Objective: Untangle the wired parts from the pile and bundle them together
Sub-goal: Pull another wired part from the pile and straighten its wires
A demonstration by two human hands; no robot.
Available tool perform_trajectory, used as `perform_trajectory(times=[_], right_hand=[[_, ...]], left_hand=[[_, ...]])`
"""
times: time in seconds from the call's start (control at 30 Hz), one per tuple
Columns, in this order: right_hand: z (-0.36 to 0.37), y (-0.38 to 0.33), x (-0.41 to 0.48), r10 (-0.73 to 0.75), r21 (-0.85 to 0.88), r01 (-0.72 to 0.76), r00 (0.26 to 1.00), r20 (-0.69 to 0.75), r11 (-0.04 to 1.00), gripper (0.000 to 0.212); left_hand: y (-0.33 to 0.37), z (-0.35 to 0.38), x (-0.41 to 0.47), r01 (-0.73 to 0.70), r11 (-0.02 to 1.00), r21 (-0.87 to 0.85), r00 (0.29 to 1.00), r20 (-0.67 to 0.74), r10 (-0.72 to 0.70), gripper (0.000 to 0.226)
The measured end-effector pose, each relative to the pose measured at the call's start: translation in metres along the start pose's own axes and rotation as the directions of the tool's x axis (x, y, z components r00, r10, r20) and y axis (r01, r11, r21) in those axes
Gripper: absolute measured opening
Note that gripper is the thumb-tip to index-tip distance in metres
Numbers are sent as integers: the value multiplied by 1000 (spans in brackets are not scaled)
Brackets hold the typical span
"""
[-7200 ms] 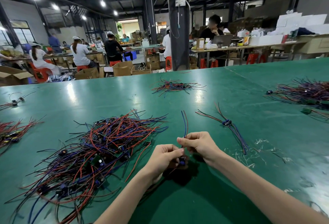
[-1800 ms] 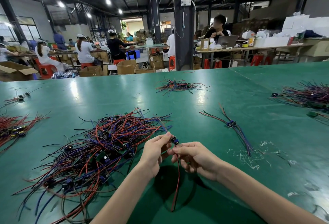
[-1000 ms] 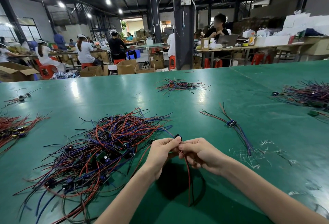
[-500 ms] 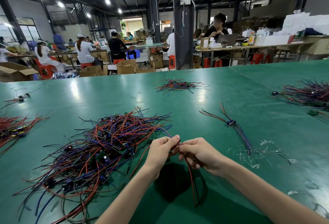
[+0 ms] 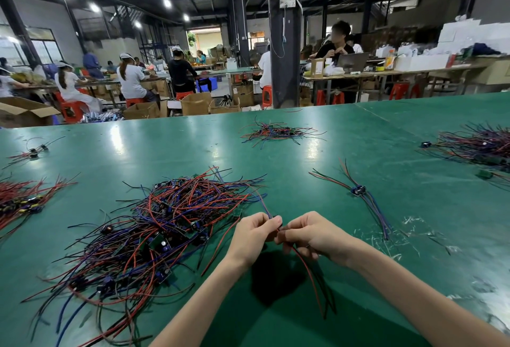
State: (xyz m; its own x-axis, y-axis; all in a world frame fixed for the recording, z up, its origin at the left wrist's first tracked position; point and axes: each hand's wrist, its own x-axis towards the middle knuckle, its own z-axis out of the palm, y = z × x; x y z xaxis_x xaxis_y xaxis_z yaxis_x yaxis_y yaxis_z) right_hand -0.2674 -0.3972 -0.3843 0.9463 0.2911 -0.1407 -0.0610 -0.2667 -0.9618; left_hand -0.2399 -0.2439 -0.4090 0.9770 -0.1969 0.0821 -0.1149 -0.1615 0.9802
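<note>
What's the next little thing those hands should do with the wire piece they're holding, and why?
Probably carry it right and lay it beside the small bundle of blue and red wires. The left hand and right hand both pinch one small wired part, whose red and black wires hang clear of the tangled pile.

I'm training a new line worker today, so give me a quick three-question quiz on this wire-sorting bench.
1. True or false: the left hand and the right hand both pinch one wired part.
2. Seen from the person, the small bundle lies where from the big pile? A left, B right, C on top.
3. Fill in: the held part's wires hang ___ the hands.
Key: 1 true; 2 B; 3 below.
</note>
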Motion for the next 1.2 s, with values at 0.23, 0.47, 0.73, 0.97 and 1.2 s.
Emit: perform_trajectory(times=[0.23, 0.47, 0.73, 0.97, 1.2], right_hand=[[7, 1, 2, -66, 71, 75, 991, -117, 995, 20], [14, 6, 6, -87, 76, 100, 983, -161, 992, 14], [15, 7, 7, -2, 158, 20, 993, -118, 987, 16], [18, 6, 6, -27, 163, 48, 992, -124, 985, 22], [21, 5, 5, -35, 133, 54, 989, -144, 990, 18]], left_hand=[[4, 0, -2, 60, 962, -266, 997, 61, -46, 14], [4, -2, -1, 183, 920, -348, 983, 65, -171, 14], [5, -4, -2, 182, 904, -386, 983, 58, -173, 6], [6, -3, -2, 222, 882, -417, 975, 72, -211, 7], [6, -4, -1, 270, 895, -354, 962, 61, -266, 11]])
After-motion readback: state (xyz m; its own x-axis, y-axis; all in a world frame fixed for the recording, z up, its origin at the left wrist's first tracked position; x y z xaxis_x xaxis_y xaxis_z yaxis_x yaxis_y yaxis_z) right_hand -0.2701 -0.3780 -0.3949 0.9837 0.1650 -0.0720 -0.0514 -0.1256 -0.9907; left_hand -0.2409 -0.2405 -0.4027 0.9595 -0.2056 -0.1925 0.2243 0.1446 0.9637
